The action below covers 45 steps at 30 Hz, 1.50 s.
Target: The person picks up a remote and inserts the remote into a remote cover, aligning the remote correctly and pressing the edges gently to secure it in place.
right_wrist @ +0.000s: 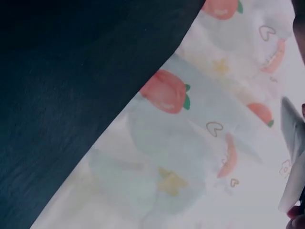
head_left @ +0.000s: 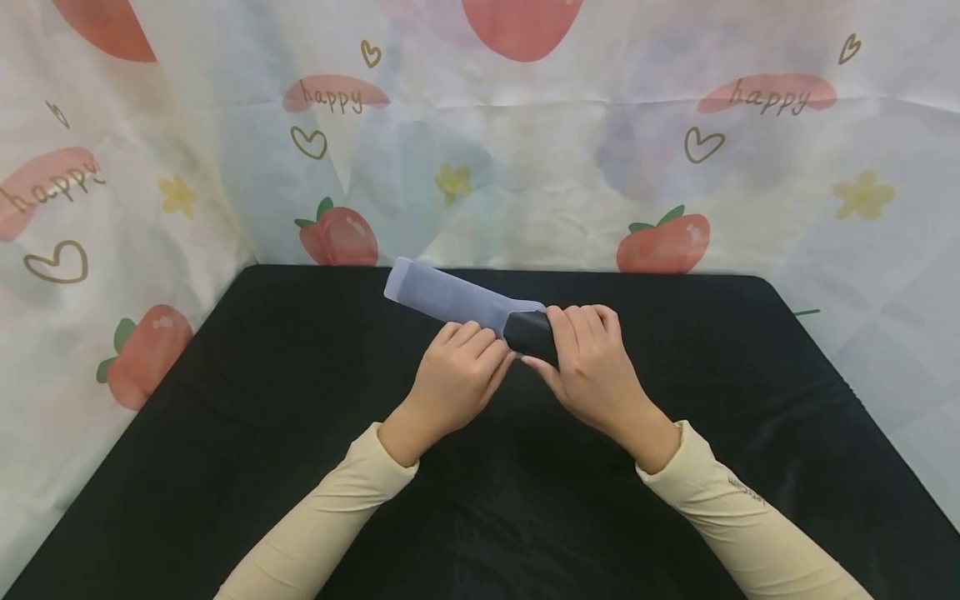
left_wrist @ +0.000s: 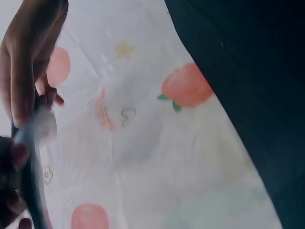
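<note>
Both hands hold a long, flat, bluish-grey sleeve-like piece [head_left: 457, 298] above the table; its far left end has a paler band. A smooth black piece [head_left: 529, 333] shows at its right end, partly covered by the bluish-grey material. My left hand [head_left: 460, 371] grips the lower edge near the middle, fingers curled over it. With fingers over the top and thumb below, my right hand [head_left: 592, 362] holds the black end. The two thumbs come close together under it. In the left wrist view the held piece [left_wrist: 32, 176] appears edge-on and blurred; the right wrist view catches its pale part [right_wrist: 291, 183].
A black-covered table [head_left: 337, 517] spreads beneath the hands. Behind it and along its sides hangs a pale cloth backdrop [head_left: 540, 167] printed with red fruit, hearts, yellow flowers and "happy" lettering. Cream sleeves [head_left: 315, 517] cover both forearms.
</note>
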Tool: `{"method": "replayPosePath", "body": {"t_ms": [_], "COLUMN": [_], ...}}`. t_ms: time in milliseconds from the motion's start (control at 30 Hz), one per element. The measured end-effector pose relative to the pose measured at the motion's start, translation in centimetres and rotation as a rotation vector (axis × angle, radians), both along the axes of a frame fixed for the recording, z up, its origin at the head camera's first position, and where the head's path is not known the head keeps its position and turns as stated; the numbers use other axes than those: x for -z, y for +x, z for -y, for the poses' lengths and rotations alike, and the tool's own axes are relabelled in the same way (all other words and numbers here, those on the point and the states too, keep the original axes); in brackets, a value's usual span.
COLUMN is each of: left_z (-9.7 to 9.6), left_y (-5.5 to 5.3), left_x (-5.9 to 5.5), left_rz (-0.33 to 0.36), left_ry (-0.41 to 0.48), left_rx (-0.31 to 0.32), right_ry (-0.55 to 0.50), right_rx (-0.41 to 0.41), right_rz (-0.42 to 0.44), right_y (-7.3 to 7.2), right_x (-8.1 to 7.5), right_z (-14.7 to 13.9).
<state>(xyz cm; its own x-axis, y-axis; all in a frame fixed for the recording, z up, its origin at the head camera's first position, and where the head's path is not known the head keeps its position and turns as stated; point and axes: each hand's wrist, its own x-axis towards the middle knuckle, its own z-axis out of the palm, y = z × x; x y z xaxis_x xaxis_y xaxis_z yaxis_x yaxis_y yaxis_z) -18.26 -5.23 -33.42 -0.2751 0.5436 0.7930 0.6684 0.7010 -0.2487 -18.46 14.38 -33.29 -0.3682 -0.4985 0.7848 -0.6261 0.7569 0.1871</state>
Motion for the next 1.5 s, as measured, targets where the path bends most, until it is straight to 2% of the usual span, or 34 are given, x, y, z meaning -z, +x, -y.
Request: {"method": "replayPosePath", "body": {"t_ms": [100, 167, 300, 367, 433, 567, 767, 967, 1133, 1300, 1500], "left_z": [1.6, 3.0, 4.8, 5.1, 5.1, 4.8, 4.3, 3.9, 3.6, 3.1, 2.3], "left_y": [-0.6, -1.3, -2.6, -2.9, -2.9, -2.7, -2.7, -2.5, -2.3, -2.2, -1.9], "left_x": [-0.4, -0.8, -1.8, -2.3, -2.5, -2.4, -2.3, -2.4, -2.0, -1.8, -1.4], "left_rz": [-0.062, -0.092, -0.077, -0.056, -0.032, 0.016, 0.042, 0.059, 0.088, 0.107, 0.12], "left_ry": [-0.018, -0.01, -0.053, -0.102, -0.14, -0.162, -0.156, -0.161, -0.185, -0.193, -0.203], "left_rx": [0.006, -0.03, -0.209, -0.245, -0.229, -0.156, -0.12, -0.116, -0.116, -0.113, -0.12], "right_ry": [0.021, 0.015, 0.024, 0.039, 0.054, 0.057, 0.069, 0.044, 0.028, 0.044, 0.042], "right_rx": [-0.032, -0.067, -0.133, -0.162, -0.187, -0.229, -0.236, -0.26, -0.276, -0.258, -0.259], "right_rz": [0.004, -0.003, -0.019, -0.023, -0.022, -0.01, 0.01, 0.076, 0.084, 0.088, 0.131], "right_y": [0.1, 0.2, 0.3, 0.3, 0.3, 0.5, 0.7, 0.9, 1.0, 1.0, 1.1], "right_x": [-0.2, -0.3, -0.3, -0.3, -0.2, 0.0, 0.0, -0.1, 0.1, 0.3, 0.2], "right_z": [-0.7, -1.2, -2.1, -2.4, -2.5, -2.5, -2.6, -2.4, -2.2, -2.1, -1.8]}}
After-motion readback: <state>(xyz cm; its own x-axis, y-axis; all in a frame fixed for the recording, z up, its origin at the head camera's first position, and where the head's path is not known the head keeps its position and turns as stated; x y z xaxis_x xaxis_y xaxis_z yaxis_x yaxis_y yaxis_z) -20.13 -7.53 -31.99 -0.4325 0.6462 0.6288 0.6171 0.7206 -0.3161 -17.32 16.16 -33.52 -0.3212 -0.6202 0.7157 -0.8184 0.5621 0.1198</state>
